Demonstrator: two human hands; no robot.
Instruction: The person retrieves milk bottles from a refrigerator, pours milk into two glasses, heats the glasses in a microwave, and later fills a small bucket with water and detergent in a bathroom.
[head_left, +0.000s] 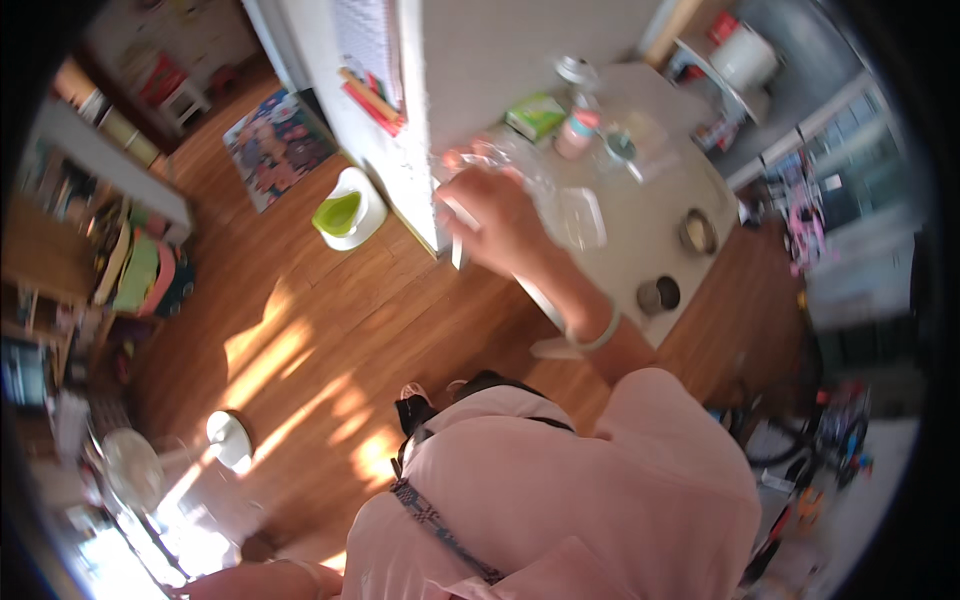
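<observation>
My right hand (495, 221) is raised near the wall corner, over the near left edge of the pale table (637, 217). Its thumb and fingers are closed around a thin white thing (457, 253), blurred, whose lower end shows below the thumb. Just behind the hand lies crumpled clear plastic (525, 161) with reddish things in or under it. A clear plastic tray (583, 217) sits to the right of the wrist. My left hand is out of view; only part of that arm shows at the bottom left edge.
On the table stand a green pack (535, 116), a pink bottle (576, 135), a glass jar (575, 71), a metal bowl (698, 232) and a dark cup (658, 295). A white and green potty (360, 217) stands by the wall. A fan (133, 469) is at lower left.
</observation>
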